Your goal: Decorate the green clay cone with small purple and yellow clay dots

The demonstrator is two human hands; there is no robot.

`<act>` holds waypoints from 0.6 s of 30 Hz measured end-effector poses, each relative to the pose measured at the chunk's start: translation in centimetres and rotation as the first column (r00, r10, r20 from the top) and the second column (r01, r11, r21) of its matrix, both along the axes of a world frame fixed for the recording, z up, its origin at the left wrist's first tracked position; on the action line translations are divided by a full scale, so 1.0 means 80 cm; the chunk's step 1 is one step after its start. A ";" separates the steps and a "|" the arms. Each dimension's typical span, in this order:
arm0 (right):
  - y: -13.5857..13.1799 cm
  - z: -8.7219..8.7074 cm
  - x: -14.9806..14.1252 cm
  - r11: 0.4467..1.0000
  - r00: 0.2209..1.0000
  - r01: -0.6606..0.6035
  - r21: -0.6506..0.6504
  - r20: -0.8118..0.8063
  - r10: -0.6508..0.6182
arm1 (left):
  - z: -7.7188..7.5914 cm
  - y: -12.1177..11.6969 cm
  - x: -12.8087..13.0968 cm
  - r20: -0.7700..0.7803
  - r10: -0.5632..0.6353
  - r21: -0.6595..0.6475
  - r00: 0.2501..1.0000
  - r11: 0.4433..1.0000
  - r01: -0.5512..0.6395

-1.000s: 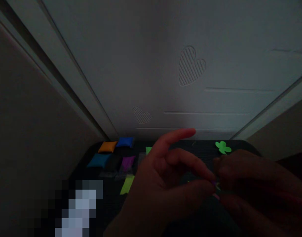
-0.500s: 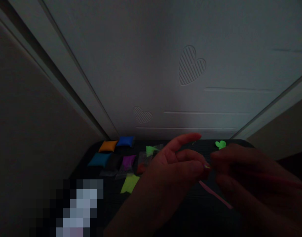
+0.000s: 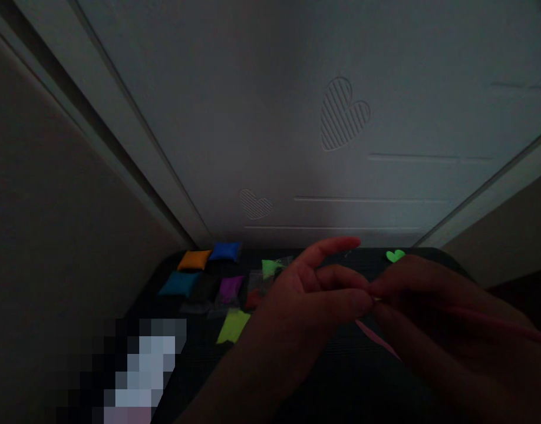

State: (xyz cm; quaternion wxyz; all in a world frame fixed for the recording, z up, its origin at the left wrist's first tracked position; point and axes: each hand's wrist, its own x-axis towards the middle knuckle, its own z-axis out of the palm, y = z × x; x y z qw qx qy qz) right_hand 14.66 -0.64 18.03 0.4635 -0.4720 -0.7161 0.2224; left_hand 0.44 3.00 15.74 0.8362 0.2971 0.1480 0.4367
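My left hand pinches a tiny pale-yellow piece between thumb and fingertips, its index finger held out straight. From the right, my right hand brings its closed thumb and finger against that same piece. A thin pink stick-like tool lies across the right palm, gripped there. Below the hands a second pink tool, flat and slim, rests on the dark table. Beyond the right hand sits a bright green heart-shaped piece. The picture is dim, so the tiny piece's details are hard to make out.
On the table's left lie packets in orange, blue, teal, black and purple. Nearer are a yellow-green sheet-like piece and an opened green packet. A white panel with carved hearts stands behind.
My right hand has moved slightly left, and its fingertips now meet the left hand's at the tiny piece. The left hand has barely shifted.
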 end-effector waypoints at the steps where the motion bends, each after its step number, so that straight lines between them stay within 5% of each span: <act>1: 0.000 0.000 0.000 1.000 1.000 0.017 0.000 -0.013 -0.017 | 0.000 0.000 0.000 -0.004 0.000 -0.004 1.000 1.000 0.000; 6: 0.000 0.001 -0.003 0.999 0.999 -0.043 -0.015 0.001 0.043 | 0.003 0.000 0.001 -0.027 0.021 -0.039 0.999 0.999 -0.022; 10: -0.003 -0.001 -0.012 0.995 0.985 0.086 -0.048 -0.148 -0.092 | 0.003 -0.001 0.001 -0.031 0.022 -0.025 0.999 0.999 -0.023; 18: 0.003 -0.003 -0.020 0.995 0.976 0.095 -0.006 -0.195 -0.094 | 0.004 0.000 0.000 -0.038 0.050 -0.019 0.998 0.999 -0.050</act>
